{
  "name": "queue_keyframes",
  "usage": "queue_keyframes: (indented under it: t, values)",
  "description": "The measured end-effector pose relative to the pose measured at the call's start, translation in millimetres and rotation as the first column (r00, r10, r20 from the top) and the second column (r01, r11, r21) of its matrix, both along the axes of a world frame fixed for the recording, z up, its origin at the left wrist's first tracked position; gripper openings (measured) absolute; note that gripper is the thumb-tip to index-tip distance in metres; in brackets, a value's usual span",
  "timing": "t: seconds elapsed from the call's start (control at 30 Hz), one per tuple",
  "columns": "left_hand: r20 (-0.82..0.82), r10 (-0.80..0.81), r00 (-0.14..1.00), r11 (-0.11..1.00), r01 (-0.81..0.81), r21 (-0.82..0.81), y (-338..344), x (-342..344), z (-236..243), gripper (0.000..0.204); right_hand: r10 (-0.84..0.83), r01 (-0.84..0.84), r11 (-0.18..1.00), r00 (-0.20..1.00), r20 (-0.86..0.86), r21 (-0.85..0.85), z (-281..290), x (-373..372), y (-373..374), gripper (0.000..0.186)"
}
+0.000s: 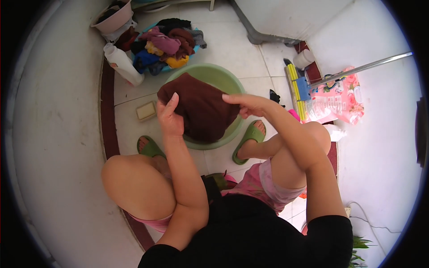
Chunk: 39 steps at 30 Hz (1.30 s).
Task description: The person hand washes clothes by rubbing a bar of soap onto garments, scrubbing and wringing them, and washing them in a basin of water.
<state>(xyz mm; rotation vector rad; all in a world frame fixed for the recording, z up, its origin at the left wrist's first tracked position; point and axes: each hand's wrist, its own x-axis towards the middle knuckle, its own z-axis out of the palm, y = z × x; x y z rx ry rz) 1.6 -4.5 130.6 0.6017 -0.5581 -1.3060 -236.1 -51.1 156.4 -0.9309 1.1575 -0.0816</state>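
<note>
A dark brown piece of cloth is stretched between my two hands above a pale green basin. My left hand grips its left edge, thumb on top and the other fingers hidden behind the fabric. At the right upper corner my right hand pinches the cloth, with the thumb over it and the fingers curled below. What kind of garment it is, I cannot tell. The cloth covers most of the basin's inside.
Beyond the basin, a blue tub is heaped with mixed clothes. A white bottle stands left of it. A soap bar lies on the tiles. Rightward are a yellow-and-blue mop and a pink flowered bag. Walls flank both sides.
</note>
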Motion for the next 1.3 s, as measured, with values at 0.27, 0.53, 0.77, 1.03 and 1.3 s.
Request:
queue_keyframes:
  t: [0.27,0.53,0.77,1.03,1.3]
  values:
    - [0.678,-0.377,0.631,0.924,0.206,0.322,1,9,-21,0.054,-0.27,-0.595,0.477,0.601,-0.752,-0.647,-15,-46,-11,0.02]
    - [0.994,-0.099,-0.037,0.904,-0.42,0.074,-5,-11,-55,0.024,-0.345,-0.602,0.069,0.734,-0.585,-0.796,0,-49,-3,0.011]
    - [0.124,0.128,0.984,0.917,-0.165,0.363,-22,-54,-96,0.021,0.229,0.085,0.358,0.958,0.176,-0.93,36,36,69,0.025]
    - [-0.145,-0.289,0.946,0.912,0.318,0.259,-11,-88,-81,0.022,-0.625,0.462,0.514,0.779,0.053,-0.722,-139,11,15,0.064]
    - [0.478,-0.08,0.875,0.975,-0.03,0.218,-16,-82,-91,0.023,-0.822,0.463,0.564,0.241,0.516,0.683,-147,33,40,0.069]
